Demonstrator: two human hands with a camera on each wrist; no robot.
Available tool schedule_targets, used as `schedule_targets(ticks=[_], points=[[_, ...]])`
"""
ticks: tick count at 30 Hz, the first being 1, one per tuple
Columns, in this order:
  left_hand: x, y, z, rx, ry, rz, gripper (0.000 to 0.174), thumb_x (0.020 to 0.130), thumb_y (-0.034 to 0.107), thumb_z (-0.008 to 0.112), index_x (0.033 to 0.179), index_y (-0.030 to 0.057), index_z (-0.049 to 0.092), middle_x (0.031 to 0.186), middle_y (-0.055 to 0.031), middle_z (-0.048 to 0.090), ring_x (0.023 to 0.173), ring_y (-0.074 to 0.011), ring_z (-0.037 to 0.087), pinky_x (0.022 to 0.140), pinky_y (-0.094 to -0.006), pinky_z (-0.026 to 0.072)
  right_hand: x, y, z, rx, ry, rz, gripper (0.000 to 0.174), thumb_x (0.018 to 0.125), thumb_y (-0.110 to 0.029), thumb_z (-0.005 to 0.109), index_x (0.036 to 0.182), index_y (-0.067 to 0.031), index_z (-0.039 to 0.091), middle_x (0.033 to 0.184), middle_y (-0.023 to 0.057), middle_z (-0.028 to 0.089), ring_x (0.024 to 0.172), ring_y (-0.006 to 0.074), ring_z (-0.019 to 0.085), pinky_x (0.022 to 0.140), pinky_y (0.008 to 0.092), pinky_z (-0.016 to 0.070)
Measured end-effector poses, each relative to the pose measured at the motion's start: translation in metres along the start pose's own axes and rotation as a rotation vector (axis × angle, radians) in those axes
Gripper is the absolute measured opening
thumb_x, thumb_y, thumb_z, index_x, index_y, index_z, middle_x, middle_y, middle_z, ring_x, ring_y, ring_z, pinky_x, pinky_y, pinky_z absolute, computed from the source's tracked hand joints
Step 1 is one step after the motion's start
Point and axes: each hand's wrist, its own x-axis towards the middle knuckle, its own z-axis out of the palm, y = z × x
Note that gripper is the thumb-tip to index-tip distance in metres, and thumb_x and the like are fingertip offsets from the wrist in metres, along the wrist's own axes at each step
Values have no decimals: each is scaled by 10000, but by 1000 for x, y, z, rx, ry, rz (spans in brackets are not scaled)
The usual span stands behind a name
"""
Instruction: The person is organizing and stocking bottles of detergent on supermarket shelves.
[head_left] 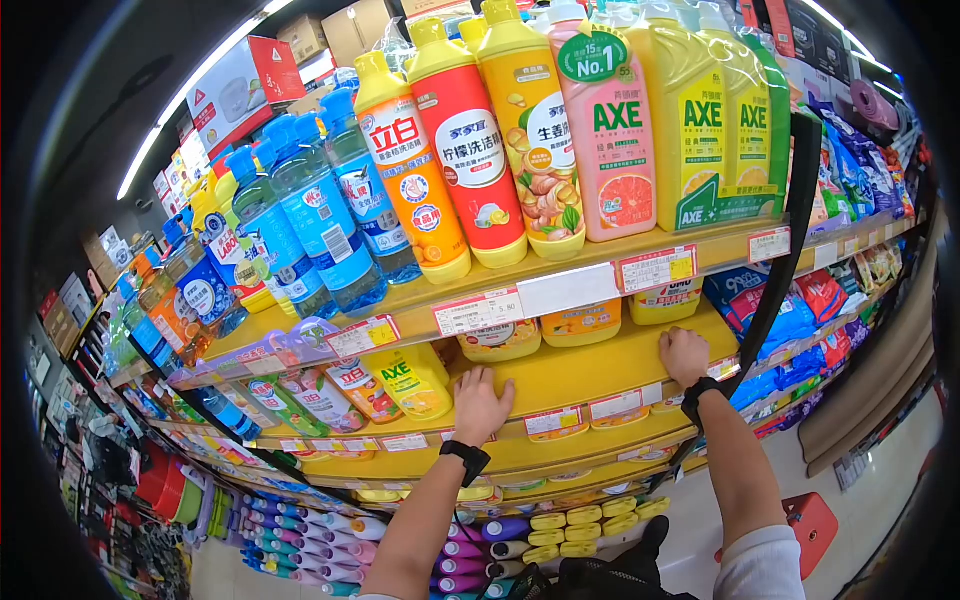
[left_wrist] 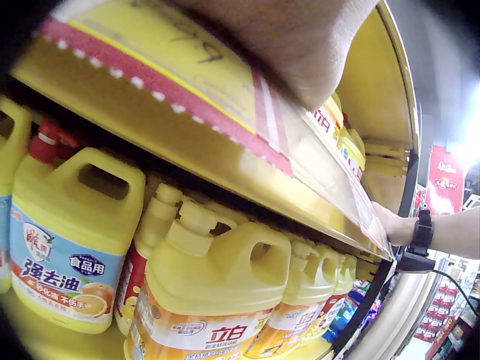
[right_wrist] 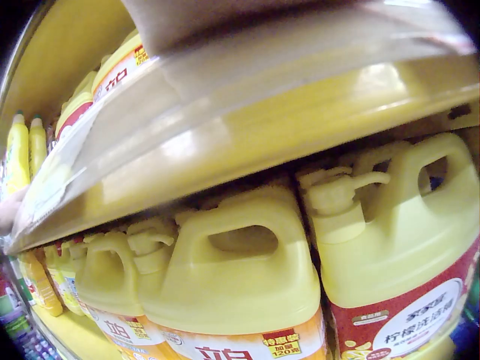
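My left hand rests on the yellow second shelf, just right of a yellow AXE bottle. Its heel lies on the shelf's front edge in the left wrist view, over a yellow and red price label. Farther right on the same shelf, my right hand rests near the black upright, its heel on the edge. Neither hand holds anything. Behind them, yellow-based dish soap bottles stand deeper on the shelf. Large yellow dish soap jugs with handles line the shelf underneath.
Dish soap bottles stand in a row on the top shelf, above my hands. A black upright borders the shelf on the right, with bagged goods past it. A red stool stands on the floor at lower right.
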Motion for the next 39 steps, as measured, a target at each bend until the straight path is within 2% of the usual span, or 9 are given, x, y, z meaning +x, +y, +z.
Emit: schedule_targets(ticks=[39], points=[[0, -1, -3, 12, -19, -7, 369, 891, 324, 619, 994, -30, 631, 1051, -190, 626, 1042, -352, 564, 947, -485, 418, -1, -2, 0, -10, -20, 3, 330, 927, -277, 542, 806, -22, 712, 775, 211, 698, 729, 381, 685, 731, 482, 542]])
